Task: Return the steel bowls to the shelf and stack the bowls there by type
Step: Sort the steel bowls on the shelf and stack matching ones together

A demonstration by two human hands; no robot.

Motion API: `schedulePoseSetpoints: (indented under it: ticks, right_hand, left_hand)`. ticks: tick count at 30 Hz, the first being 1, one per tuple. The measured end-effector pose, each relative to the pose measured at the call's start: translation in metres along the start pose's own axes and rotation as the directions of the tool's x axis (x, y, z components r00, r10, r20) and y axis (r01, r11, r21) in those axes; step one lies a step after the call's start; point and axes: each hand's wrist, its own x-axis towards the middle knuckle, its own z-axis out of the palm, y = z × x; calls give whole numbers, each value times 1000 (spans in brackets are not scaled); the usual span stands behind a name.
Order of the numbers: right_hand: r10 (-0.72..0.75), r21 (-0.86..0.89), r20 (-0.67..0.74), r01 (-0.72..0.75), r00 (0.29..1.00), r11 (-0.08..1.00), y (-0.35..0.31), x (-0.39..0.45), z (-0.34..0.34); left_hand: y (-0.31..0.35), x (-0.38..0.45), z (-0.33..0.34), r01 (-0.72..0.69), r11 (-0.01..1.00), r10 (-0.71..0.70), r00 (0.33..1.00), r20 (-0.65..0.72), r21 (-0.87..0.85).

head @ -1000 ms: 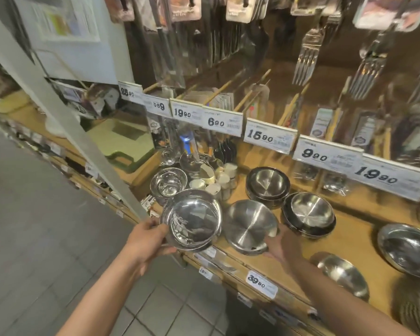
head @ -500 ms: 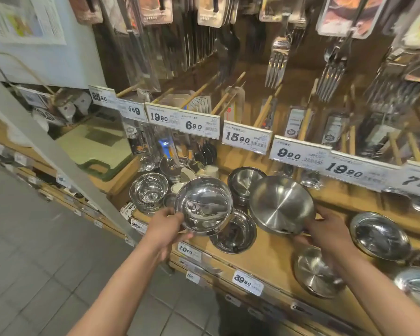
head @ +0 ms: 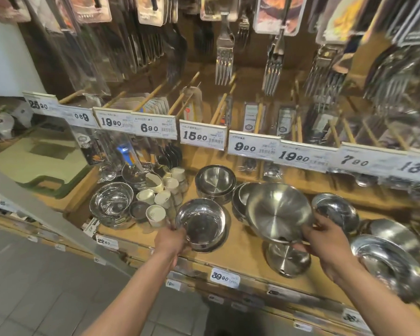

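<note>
My left hand point(head: 171, 240) grips the near rim of a shiny steel bowl point(head: 201, 220) that sits nested in another bowl on the wooden shelf point(head: 243, 253). A wide brushed steel bowl point(head: 278, 212) hangs tilted above the shelf, its right rim held by my right hand point(head: 325, 241). Just below it lies a similar brushed bowl point(head: 287, 260). Behind the tilted bowl stands a stack of dark-rimmed bowls point(head: 238, 202), partly hidden. Another such stack point(head: 215, 183) sits further back.
A shiny bowl stack point(head: 112, 202) and small white cups point(head: 155, 214) stand at the left. More steel bowls point(head: 335, 210) and a large dish point(head: 386, 263) lie at the right. Price tags point(head: 203, 137) line the upper rail; forks point(head: 224, 61) hang above.
My left hand has lowered the shiny bowl down onto the bowl on the shelf. My right hand has carried the wide brushed bowl to the right, above the matching bowl.
</note>
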Motion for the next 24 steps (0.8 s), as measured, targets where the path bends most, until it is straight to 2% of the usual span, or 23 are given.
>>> schedulePoseSetpoints:
  ticks: [4,11,14,17,19,21,24]
  right_hand:
    - [20,14,-4,-20,1000,1000,6,-7,-3]
    - [42,47,-25,-41,999,998,10,-18,-15]
    - [43,74,-35,-40,998,996,12,-20,-29]
    - [51,97,-45,-47,998,994,15,-22,-45]
    - [67,136,-55,-59,996,989,16,-24,-55]
    - [73,155,-80,-60,994,986,18,-29,-69]
    - [72,175,-114,-51,991,983,20,-37,-92]
  left_hand:
    - [-5,4,4,11,999,-10,1000,-21,47]
    - [-7,6,6,20,988,-24,999,27,150]
    - [4,-7,7,-87,944,98,995,-19,318]
    - [24,-31,20,-214,814,288,956,-56,540]
    - [38,-53,35,-368,762,415,909,34,532]
    - [48,-76,56,-522,726,504,847,170,448]
    - [56,-102,89,-615,715,500,783,370,333]
